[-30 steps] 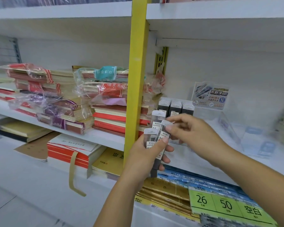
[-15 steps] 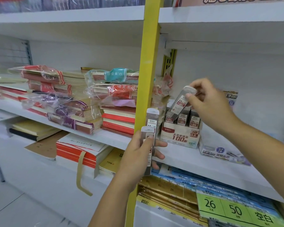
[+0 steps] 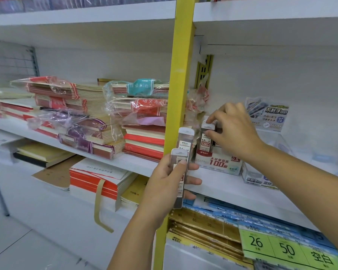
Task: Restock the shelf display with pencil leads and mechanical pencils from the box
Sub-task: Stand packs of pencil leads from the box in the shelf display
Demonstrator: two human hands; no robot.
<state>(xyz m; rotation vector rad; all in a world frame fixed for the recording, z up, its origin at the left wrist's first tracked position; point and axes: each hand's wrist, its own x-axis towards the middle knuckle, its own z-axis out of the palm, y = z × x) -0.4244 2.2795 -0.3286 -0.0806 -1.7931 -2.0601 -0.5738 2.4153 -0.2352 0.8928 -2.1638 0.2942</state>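
Observation:
My left hand (image 3: 170, 180) grips two slim clear pencil lead cases (image 3: 180, 164) upright in front of the yellow shelf post. My right hand (image 3: 232, 131) reaches to the white and red display box (image 3: 219, 162) on the middle shelf, with its fingers pinched on the white cap of a lead case (image 3: 206, 137) standing in the box's left front slot. More lead cases stand in the box behind it, mostly hidden by my hand.
The yellow upright post (image 3: 180, 84) splits the shelving. Plastic-wrapped notebook stacks (image 3: 82, 121) fill the left shelf. A clear acrylic display (image 3: 265, 152) with a printed card stands right of the box. Blue and gold packs and a green price label (image 3: 287, 250) lie below.
My right hand has carried one lead case from my left hand's bundle up to the shelf and lowered it into the display box. My left hand holds two cases where it held three.

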